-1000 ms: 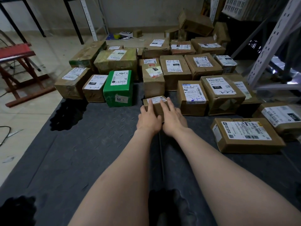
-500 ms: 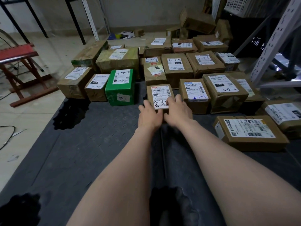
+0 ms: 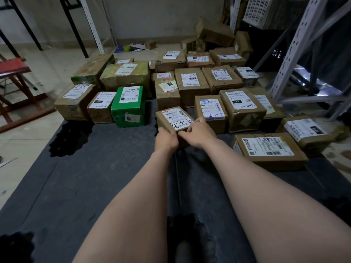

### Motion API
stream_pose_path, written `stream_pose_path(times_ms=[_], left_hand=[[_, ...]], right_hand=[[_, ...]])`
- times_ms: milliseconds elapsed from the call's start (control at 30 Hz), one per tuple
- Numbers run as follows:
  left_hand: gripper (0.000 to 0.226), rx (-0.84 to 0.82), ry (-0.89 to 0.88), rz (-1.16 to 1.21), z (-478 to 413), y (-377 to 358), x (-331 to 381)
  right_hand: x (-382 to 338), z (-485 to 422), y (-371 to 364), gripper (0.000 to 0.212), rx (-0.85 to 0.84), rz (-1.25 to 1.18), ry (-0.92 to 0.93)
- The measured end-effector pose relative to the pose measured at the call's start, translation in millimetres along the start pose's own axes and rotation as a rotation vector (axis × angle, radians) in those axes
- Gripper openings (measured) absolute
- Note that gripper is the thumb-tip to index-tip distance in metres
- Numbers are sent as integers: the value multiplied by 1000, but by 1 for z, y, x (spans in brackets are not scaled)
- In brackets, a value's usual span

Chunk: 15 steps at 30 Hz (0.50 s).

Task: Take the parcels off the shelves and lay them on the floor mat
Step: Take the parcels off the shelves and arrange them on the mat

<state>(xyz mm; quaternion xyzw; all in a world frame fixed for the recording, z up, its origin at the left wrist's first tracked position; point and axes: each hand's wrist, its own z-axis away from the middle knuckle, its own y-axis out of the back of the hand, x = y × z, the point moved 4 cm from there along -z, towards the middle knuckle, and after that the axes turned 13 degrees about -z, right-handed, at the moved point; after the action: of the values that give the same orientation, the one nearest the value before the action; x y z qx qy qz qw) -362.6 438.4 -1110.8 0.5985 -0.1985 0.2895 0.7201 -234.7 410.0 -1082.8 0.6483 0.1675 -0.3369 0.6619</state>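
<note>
A small brown parcel (image 3: 171, 118) with a white label lies label-up on the dark grey floor mat (image 3: 91, 177), between the green box (image 3: 128, 107) and a labelled brown box (image 3: 211, 112). My left hand (image 3: 166, 139) grips its near left corner. My right hand (image 3: 198, 132) holds its near right edge, fingers curled on the label's edge. Several other labelled parcels stand in rows behind it on the mat and floor.
A flat wide parcel (image 3: 266, 149) lies right of my right arm. Metal shelf uprights (image 3: 296, 46) rise at the right, and a red wooden stand (image 3: 13, 86) is at the left. Loose boxes pile by the back wall (image 3: 214, 35).
The small parcel turned from standing on edge to label-up and now lies flat and slightly turned on the mat. Both hands slid from its top back to its near edge.
</note>
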Motion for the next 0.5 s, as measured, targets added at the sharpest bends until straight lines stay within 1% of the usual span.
stream_pose_path(times_ms=[100, 200, 267, 367, 500], left_hand=[[41, 1, 39, 35, -3, 1, -4], [36, 30, 25, 59, -2, 3, -2], [37, 33, 4, 62, -1, 4, 2], [45, -2, -17, 49, -2, 4, 4], [44, -45, -10, 29, -2, 5, 1]], right_hand=[[-2, 1, 6, 36, 40, -39, 53], [-1, 1, 12, 49, 77, -73, 73], [1, 0, 15, 47, 107, -84, 51], [6, 0, 12, 44, 92, -55, -15], [7, -1, 10, 47, 127, -49, -67]])
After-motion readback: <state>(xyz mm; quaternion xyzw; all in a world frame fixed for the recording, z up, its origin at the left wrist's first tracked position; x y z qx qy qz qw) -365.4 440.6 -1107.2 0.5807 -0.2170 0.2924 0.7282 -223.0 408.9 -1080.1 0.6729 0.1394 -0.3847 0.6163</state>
